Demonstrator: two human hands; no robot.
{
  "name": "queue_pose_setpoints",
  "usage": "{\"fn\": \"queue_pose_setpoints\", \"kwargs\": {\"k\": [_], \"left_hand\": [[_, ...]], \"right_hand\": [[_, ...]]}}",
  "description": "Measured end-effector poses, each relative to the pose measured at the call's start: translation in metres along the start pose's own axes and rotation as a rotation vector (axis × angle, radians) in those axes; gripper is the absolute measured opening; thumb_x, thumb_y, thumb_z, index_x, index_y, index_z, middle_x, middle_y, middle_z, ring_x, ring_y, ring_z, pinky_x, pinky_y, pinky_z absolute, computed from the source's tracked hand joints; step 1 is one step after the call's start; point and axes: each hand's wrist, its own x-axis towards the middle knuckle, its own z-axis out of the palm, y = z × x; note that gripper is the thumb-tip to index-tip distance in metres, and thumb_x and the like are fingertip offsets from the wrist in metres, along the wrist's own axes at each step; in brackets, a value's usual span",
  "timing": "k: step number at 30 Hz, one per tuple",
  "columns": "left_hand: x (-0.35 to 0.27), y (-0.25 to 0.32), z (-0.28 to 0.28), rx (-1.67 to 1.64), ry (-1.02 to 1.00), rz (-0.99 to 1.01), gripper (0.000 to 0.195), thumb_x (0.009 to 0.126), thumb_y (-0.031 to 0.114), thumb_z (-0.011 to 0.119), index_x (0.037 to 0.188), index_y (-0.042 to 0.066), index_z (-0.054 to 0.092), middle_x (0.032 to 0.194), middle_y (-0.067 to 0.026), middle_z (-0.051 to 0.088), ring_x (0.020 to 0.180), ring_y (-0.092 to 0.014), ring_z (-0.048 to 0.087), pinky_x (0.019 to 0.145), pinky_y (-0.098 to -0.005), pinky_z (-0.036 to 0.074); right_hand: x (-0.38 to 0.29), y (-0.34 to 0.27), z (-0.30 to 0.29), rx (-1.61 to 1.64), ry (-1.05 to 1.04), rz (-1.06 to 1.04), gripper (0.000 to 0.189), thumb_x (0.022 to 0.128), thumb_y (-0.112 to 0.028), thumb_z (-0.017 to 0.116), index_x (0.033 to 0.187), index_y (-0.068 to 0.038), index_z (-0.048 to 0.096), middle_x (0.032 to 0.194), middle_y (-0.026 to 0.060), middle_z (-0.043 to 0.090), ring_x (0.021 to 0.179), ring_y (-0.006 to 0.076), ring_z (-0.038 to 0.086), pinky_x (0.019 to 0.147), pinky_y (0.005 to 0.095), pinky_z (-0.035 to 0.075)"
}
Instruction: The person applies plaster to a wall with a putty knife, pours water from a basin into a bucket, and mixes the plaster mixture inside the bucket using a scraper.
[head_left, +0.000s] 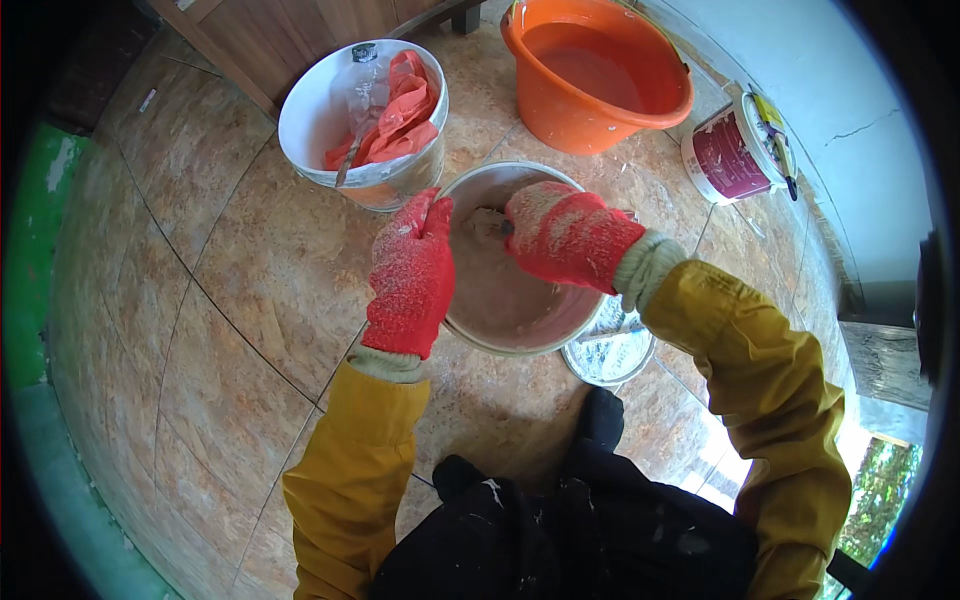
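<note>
My left hand (412, 274), in a red work glove with pale dust on it, grips the left rim of a plastic bucket (517, 348) that stands before me on the tiles. Inside the bucket lies a greyish-pink wet mix (495, 289). My right hand (570, 234), in a matching glove, is over the bucket's right part. It is closed round a dark handle end; the tool's blade (486, 223), coated with mix, points left and is only partly visible. A paint-smeared round lid (611, 349) lies on the floor, partly under the bucket's right side.
A white bucket (307, 169) with a red cloth or bag, a clear bottle and a stained tool stands back left. Behind are an orange tub (570, 124) of water and a small labelled pail (727, 157) with a brush on top. Wooden furniture (247, 45) and a cracked wall (847, 97) border the tiles.
</note>
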Motion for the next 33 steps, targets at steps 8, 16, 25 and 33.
{"fn": "queue_pose_setpoints", "kwargs": {"k": [8,16,25,33], "left_hand": [[0.004,0.000,0.005,-0.011,-0.008,-0.027,0.037,0.094,0.030,0.050,0.118,0.003,0.058,0.115,-0.0178,0.060,0.111,-0.031,0.055,0.095,-0.0369,0.041],[0.004,-0.007,0.001,-0.044,-0.004,-0.064,0.038,0.093,0.030,0.050,0.118,0.002,0.058,0.117,-0.0175,0.060,0.112,-0.030,0.055,0.096,-0.0359,0.040],[0.004,-0.001,0.006,-0.055,-0.004,-0.068,0.038,0.093,0.030,0.052,0.118,0.002,0.058,0.116,-0.0166,0.061,0.110,-0.027,0.056,0.095,-0.0351,0.041],[0.002,0.003,0.006,-0.109,0.010,-0.092,0.037,0.093,0.029,0.053,0.117,0.001,0.059,0.115,-0.0160,0.061,0.109,-0.027,0.057,0.094,-0.0348,0.042]], "right_hand": [[0.012,-0.018,0.018,-0.104,-0.061,-0.377,0.020,0.079,-0.022,0.056,0.082,-0.006,0.068,0.083,0.0170,0.065,0.084,0.0330,0.063,0.071,0.0404,0.051],[0.001,0.006,0.070,-0.146,0.209,-0.838,0.018,0.081,-0.017,0.056,0.095,-0.009,0.065,0.090,0.0118,0.065,0.085,0.0275,0.063,0.073,0.0360,0.051],[0.007,0.022,0.024,-0.556,0.274,-0.644,0.017,0.080,-0.021,0.059,0.089,-0.010,0.067,0.084,0.0101,0.066,0.081,0.0291,0.065,0.066,0.0384,0.052],[0.015,0.013,0.035,-0.280,0.168,-0.520,0.025,0.082,-0.019,0.056,0.103,-0.006,0.062,0.086,0.0111,0.064,0.080,0.0263,0.062,0.067,0.0358,0.051]]}}
